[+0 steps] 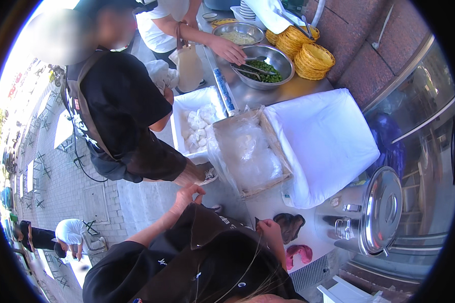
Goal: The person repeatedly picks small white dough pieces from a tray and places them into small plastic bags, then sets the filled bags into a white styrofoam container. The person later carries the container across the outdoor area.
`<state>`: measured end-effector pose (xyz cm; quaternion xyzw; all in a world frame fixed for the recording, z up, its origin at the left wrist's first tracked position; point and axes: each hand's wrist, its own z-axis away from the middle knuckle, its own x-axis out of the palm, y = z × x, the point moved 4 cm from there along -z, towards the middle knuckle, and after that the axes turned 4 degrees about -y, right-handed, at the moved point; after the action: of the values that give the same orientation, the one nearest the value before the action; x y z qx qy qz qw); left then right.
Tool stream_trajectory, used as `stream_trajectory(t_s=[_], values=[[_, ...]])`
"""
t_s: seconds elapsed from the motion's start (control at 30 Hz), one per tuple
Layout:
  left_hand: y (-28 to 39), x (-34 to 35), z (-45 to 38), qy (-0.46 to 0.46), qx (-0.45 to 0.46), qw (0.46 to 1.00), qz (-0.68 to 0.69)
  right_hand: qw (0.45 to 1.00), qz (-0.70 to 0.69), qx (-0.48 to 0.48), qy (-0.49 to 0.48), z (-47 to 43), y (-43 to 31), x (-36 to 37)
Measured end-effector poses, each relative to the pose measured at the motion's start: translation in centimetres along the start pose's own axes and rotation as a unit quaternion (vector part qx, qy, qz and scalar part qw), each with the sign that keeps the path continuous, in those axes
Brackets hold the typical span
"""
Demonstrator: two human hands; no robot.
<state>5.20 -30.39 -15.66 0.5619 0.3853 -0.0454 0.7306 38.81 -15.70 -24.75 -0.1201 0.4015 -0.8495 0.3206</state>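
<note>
My left hand [188, 196] is raised in front of me with its fingers curled, just above the dark brown apron [212, 227] I wear. Whether those fingers pinch anything is unclear. At the right side of my waist, my right hand [270, 229] has its fingers closed on a small dark piece of cloth, seemingly the apron's edge. Ahead stands a cardboard box [246, 151] lined with clear plastic. A white-lined bin [322, 140] adjoins it on the right. Farther left, a white foam box [179, 128] holds several pale bagged lumps [199, 128].
A co-worker [117, 102] in a dark apron stands close on my left. Another person's hand [227, 49] reaches over a steel bowl [265, 68] of chopped greens. Yellow woven baskets [313, 60] are stacked beyond. A lidded steel pot [364, 216] and pink cloth [298, 256] are at right.
</note>
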Motion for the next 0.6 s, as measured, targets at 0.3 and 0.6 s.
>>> stream_trajectory(t_s=[0.3, 0.6], values=[[0.0, 0.3, 0.9, 0.013, -0.004, 0.999, 0.030, 0.999, 0.039, 0.016, -0.012, -0.9, -0.3, -0.3], [-0.8, 1.5, 1.5, 0.006, -0.003, 1.000, 0.013, 0.999, 0.052, 0.010, -0.012, -2.0, 2.2, -1.6]])
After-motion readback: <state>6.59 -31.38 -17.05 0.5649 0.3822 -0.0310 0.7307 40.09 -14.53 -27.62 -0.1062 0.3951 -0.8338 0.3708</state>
